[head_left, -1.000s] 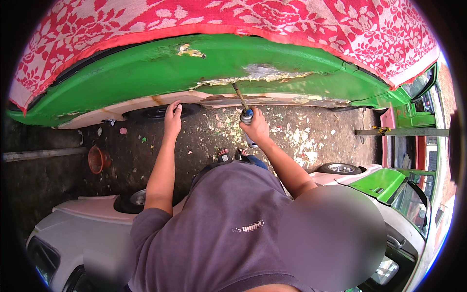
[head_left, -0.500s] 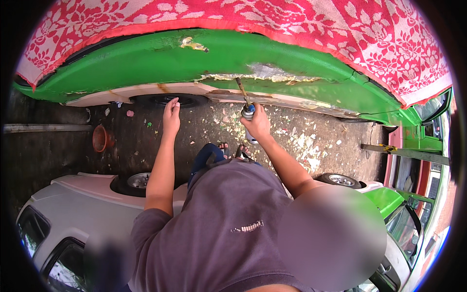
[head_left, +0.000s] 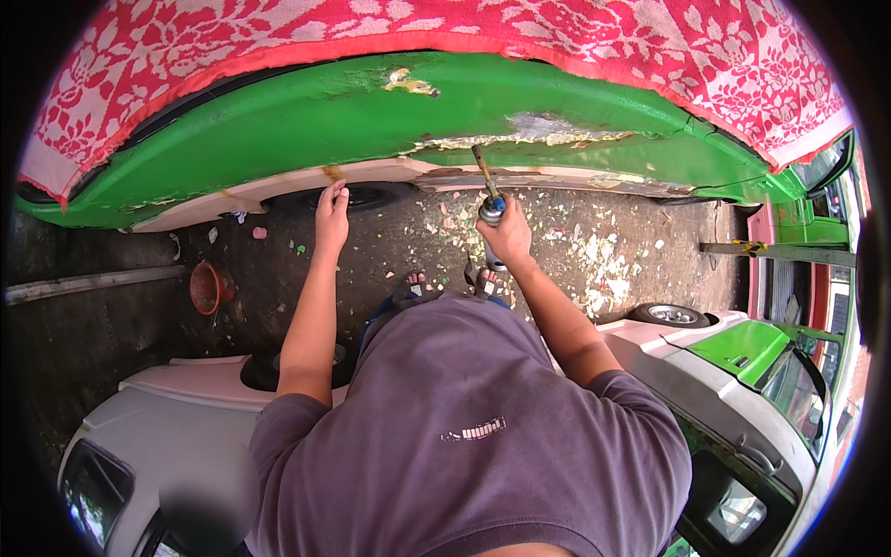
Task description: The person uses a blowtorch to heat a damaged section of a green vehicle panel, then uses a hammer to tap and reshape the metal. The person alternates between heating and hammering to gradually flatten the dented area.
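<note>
Outdoor yard in daylight: dirt ground [head_left: 613, 241] is lying strewn with pale paint flakes; a red floral cloth [head_left: 557, 37] is draping overhead, an orange pot [head_left: 206, 288] is sitting left, white-and-green vehicles [head_left: 733, 371] are standing nearby.

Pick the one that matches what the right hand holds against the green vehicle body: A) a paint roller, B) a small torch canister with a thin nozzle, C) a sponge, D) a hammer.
B: the right hand grips a small torch canister whose thin nozzle reaches up to the flaking patch on the green body panel, while the left hand rests on the panel's lower edge.
</note>
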A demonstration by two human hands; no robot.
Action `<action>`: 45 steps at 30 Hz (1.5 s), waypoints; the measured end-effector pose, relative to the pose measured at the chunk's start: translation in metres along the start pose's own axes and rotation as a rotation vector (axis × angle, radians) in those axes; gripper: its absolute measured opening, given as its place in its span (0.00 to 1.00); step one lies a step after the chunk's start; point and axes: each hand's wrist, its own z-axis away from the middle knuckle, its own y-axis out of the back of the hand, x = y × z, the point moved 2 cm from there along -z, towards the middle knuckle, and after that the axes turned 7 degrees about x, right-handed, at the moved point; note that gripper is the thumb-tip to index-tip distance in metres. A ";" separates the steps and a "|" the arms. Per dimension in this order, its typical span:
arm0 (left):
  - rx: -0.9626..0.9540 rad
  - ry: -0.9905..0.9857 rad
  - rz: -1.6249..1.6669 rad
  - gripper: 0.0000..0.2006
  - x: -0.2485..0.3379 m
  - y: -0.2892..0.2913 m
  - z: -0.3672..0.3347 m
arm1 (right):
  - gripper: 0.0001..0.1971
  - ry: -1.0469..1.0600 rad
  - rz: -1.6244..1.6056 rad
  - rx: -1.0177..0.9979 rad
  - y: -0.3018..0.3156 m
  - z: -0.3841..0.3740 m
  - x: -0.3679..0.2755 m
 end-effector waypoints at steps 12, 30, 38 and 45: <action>-0.181 -0.002 -0.011 0.18 -0.004 0.029 -0.034 | 0.34 -0.102 0.051 0.082 -0.022 0.029 -0.045; -0.203 0.000 0.009 0.17 -0.006 0.029 -0.031 | 0.33 -0.144 0.033 0.146 -0.032 0.025 -0.047; -0.185 0.006 -0.017 0.17 -0.009 0.025 -0.027 | 0.35 -0.150 0.022 0.122 -0.032 0.021 -0.043; -0.182 0.013 -0.032 0.17 -0.010 0.022 -0.028 | 0.35 -0.154 0.029 0.111 -0.032 0.021 -0.043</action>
